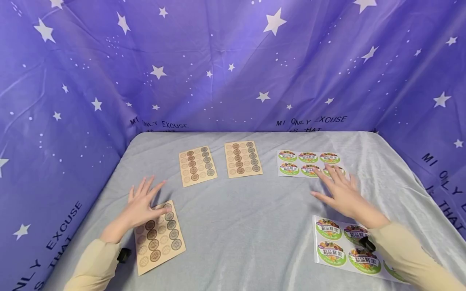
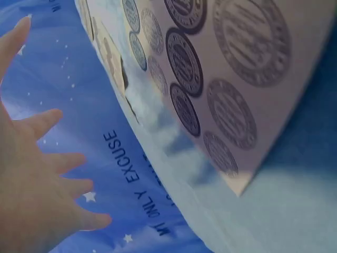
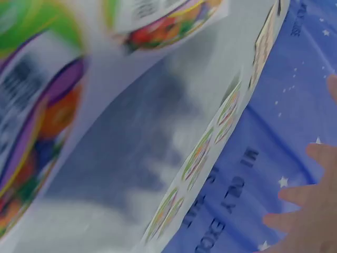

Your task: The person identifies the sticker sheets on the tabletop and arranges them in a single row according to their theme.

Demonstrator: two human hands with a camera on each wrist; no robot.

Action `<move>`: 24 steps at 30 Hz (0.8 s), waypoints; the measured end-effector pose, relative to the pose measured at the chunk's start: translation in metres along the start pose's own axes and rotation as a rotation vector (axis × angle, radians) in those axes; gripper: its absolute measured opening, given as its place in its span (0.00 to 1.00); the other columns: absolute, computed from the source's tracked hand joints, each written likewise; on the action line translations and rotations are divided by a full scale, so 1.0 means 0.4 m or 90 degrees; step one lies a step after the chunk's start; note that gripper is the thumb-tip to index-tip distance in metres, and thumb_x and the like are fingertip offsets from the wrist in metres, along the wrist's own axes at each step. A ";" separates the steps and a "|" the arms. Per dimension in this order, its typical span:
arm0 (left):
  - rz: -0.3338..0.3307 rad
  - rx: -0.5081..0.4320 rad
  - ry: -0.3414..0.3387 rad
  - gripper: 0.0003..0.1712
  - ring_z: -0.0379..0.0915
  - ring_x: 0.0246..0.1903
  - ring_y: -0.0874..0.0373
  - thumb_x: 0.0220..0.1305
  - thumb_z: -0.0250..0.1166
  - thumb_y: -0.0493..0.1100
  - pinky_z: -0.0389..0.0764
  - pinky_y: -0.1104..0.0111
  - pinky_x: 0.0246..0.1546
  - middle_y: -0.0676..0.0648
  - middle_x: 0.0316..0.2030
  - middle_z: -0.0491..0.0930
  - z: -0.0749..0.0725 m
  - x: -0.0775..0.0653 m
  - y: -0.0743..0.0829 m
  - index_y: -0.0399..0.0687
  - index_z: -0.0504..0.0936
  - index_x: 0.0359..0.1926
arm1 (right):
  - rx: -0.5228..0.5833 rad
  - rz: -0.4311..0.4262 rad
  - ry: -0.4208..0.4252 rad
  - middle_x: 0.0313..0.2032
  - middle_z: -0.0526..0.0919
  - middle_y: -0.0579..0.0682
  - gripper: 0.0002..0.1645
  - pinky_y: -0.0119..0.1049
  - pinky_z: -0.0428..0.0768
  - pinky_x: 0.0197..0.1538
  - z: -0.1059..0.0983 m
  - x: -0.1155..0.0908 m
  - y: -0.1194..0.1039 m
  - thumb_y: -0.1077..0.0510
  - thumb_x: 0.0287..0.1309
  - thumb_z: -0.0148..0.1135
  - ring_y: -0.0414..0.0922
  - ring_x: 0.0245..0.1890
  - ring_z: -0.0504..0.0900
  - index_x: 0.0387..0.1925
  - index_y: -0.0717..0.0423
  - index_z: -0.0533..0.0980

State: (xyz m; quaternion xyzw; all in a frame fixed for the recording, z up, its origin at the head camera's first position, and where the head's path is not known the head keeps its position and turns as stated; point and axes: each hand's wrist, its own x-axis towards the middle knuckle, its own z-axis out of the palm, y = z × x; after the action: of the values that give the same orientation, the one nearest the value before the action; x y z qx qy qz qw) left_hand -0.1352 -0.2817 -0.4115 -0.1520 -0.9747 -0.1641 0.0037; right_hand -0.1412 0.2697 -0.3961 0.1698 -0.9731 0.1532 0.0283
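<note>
My left hand [image 1: 140,206] hovers with fingers spread over the upper part of a tan sticker sheet [image 1: 165,252] printed with round stamp designs. In the left wrist view the hand [image 2: 37,179] is apart from that sheet [image 2: 210,68] and holds nothing. My right hand [image 1: 344,192], fingers also spread, is above the table between two white sheets of round fruit stickers. The nearer fruit sheet [image 1: 329,242] lies partly under the right forearm. The farther one [image 1: 302,163] is partly hidden by the fingertips. The right wrist view shows the right hand [image 3: 310,200] holding nothing.
Two more tan stamp-sticker sheets, one on the left [image 1: 198,165] and one in the middle [image 1: 244,159], lie toward the table's back. A pale grey-blue cloth [image 1: 240,226] covers the table. Purple star-patterned curtains [image 1: 218,48] enclose the back and sides.
</note>
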 end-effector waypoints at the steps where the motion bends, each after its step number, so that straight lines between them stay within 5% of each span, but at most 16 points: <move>1: -0.002 -0.005 0.004 0.49 0.29 0.64 0.37 0.46 0.63 0.62 0.27 0.39 0.57 0.33 0.65 0.42 -0.002 -0.003 -0.003 0.52 0.54 0.66 | 0.005 -0.003 -0.002 0.66 0.41 0.63 0.43 0.68 0.27 0.56 0.001 0.006 -0.009 0.38 0.56 0.50 0.68 0.62 0.40 0.68 0.40 0.43; 15: -0.031 -0.056 0.045 0.47 0.47 0.56 0.27 0.47 0.65 0.56 0.47 0.33 0.50 0.30 0.61 0.53 -0.036 -0.056 -0.047 0.50 0.55 0.66 | 0.032 -0.076 -0.031 0.67 0.43 0.59 0.42 0.66 0.34 0.59 0.042 0.091 -0.134 0.36 0.54 0.50 0.61 0.64 0.42 0.67 0.43 0.49; 24: -0.053 -0.110 0.053 0.45 0.55 0.54 0.29 0.48 0.66 0.53 0.57 0.33 0.46 0.30 0.58 0.59 -0.057 -0.083 -0.067 0.46 0.57 0.65 | 0.080 -0.124 -0.048 0.66 0.47 0.60 0.42 0.61 0.38 0.62 0.074 0.123 -0.214 0.36 0.54 0.50 0.59 0.64 0.46 0.66 0.46 0.51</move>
State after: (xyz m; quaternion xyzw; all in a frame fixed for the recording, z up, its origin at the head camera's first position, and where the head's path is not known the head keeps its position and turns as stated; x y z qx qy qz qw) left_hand -0.1125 -0.3231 -0.4004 -0.1045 -0.9613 -0.2536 0.0239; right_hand -0.1585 0.1682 -0.3942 0.2706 -0.9409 0.2038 -0.0044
